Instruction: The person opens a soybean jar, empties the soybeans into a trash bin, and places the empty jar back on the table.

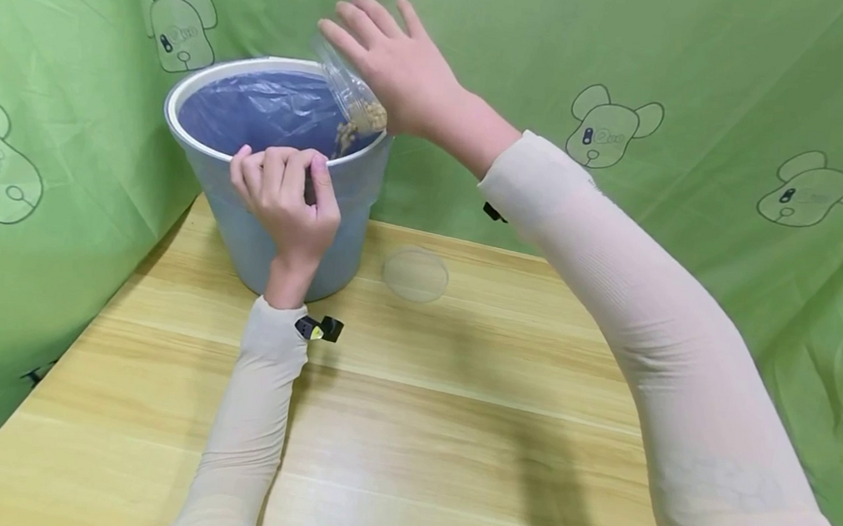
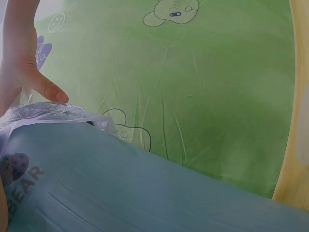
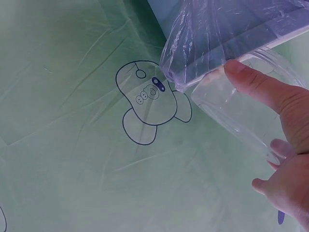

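Right hand (image 1: pixel 401 69) gripping tipped clear container (image 1: pixel 349 98), grip mostly hidden, left hand (image 1: pixel 285 193) clutching bin (image 1: pixel 244 231) rim.

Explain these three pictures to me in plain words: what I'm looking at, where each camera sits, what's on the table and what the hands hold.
There is no machine here, only a person with a camera on the head and one on each wrist. The wide picture is the head view. The left hand grips the rim of a blue bin lined with a plastic bag. The right hand tilts a clear container of brownish bits over the bin. On the wooden table also lies a clear round lid. The left wrist view shows the bin's side up close; the right wrist view shows the thumb on the container. Green cloth hangs behind.
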Demonstrator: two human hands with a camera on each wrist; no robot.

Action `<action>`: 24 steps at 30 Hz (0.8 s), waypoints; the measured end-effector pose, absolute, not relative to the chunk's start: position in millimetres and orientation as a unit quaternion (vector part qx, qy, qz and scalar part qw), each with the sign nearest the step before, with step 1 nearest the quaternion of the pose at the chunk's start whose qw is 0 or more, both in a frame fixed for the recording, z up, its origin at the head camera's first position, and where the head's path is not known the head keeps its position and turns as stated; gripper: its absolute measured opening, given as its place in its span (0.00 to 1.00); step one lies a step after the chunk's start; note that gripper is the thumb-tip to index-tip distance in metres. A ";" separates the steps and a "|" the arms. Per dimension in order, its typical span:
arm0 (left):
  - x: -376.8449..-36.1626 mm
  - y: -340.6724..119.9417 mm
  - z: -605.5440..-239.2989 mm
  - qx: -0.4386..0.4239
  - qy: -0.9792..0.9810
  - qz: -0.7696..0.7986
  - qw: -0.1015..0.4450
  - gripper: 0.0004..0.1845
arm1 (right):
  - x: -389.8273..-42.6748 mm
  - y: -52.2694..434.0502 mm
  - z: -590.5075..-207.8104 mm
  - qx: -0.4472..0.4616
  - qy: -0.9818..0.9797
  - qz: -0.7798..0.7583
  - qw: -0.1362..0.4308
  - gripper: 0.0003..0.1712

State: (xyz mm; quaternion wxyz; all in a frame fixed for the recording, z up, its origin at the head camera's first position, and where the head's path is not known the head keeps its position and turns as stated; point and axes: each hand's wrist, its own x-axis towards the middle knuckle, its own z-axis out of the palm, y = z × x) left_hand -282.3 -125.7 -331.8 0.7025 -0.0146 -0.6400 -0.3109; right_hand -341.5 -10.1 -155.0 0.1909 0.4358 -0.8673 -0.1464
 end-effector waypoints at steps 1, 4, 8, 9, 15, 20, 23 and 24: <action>-282.2 -125.7 -331.8 -0.014 -0.640 -0.311 0.703 0.15 | -341.2 -10.5 -155.4 0.437 -0.866 -0.148 0.193 0.71; -282.1 -126.1 -331.2 -0.013 -0.638 -0.310 0.704 0.15 | -340.7 -12.2 -156.0 0.441 -0.863 -0.152 0.195 0.69; -282.4 -126.7 -330.4 -0.012 -0.636 -0.310 0.707 0.15 | -340.3 -14.3 -156.4 0.448 -0.856 -0.162 0.200 0.68; -282.5 -126.9 -330.5 -0.012 -0.636 -0.310 0.707 0.15 | -340.2 -14.5 -156.5 0.450 -0.854 -0.164 0.201 0.67; -282.6 -126.5 -331.8 -0.013 -0.641 -0.307 0.703 0.15 | -340.5 -12.6 -156.9 0.457 -0.849 -0.162 0.208 0.64; -282.5 -126.0 -331.8 -0.013 -0.640 -0.306 0.704 0.15 | -340.3 -11.4 -155.8 0.458 -0.846 -0.171 0.212 0.62; -282.6 -125.3 -331.5 -0.014 -0.640 -0.306 0.705 0.15 | -339.5 -10.5 -154.8 0.457 -0.843 -0.183 0.217 0.61; -282.6 -125.2 -331.4 -0.013 -0.639 -0.306 0.705 0.15 | -339.2 -10.2 -154.6 0.458 -0.842 -0.185 0.218 0.61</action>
